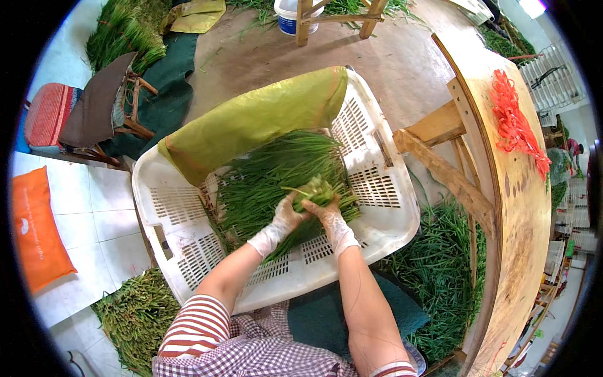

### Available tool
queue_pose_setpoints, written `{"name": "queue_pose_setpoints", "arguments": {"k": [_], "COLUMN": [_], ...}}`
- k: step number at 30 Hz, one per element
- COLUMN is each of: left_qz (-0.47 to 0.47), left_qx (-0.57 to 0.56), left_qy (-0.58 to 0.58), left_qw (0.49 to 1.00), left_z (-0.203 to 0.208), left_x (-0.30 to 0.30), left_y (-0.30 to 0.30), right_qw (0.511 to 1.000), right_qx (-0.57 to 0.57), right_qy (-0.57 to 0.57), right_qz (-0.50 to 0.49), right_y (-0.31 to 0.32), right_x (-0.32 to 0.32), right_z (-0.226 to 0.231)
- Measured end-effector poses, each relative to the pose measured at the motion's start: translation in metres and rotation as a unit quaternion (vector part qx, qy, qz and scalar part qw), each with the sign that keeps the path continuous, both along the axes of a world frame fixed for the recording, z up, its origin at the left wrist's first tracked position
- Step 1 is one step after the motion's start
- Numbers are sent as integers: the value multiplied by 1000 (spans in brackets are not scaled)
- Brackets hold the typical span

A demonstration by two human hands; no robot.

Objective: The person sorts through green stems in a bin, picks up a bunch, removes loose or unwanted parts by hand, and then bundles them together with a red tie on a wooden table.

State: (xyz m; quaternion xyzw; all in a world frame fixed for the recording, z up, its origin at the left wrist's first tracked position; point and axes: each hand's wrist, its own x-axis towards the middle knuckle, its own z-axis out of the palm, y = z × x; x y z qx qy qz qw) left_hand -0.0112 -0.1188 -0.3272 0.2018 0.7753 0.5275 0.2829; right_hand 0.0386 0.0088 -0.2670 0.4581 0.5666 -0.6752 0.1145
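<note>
A white slotted plastic crate (402, 235) stands in front of me, holding a layer of long green chives (251, 182). Above that layer, both my hands grip one bunch of chives (317, 190), whose pale cut ends are slightly blurred. My left hand (286, 217), in a thin white glove, closes round the bunch from its left. On the other side my right hand (329, 218), gloved alike, has its fingers wrapped round the same bunch. A yellow-green woven sack (257, 119) drapes over the crate's far side.
To the right is a wooden table (518, 213) with red plastic twine (515, 119) on it. Loose greens (440, 257) lie below it. Stacked chives (141, 317) sit at lower left, near an orange bag (41, 229). A chair (100, 103) and a bucket (289, 16) stand farther off.
</note>
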Motion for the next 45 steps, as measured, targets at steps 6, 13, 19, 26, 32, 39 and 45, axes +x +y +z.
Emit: {"name": "queue_pose_setpoints", "arguments": {"k": [6,13,19,26,32,39,45], "left_qz": [-49,-174,-77,-145,-362,-423,-401], "left_qx": [-233,381,519,526,373,468,527], "left_qy": [200,16,-535,-536,-440,-200,-42], "left_qw": [951,908,662,644,733,749,748], "left_z": [67,105,249,298,372,499,505], "left_x": [27,90,124,125,95,137,179], "left_y": [-11,-73,-23,-23,12,137,232], "right_qw": [933,846,735,655,564,644,853], "right_qx": [-59,64,527,490,656,555,375], "right_qy": [284,427,417,575,405,503,349], "right_qz": [-213,-315,-91,-18,297,-154,-102], "right_y": [-41,-5,-60,-129,-112,18,117], "right_x": [3,30,118,211,267,317,289], "right_z": [10,132,203,244,286,384,434]}}
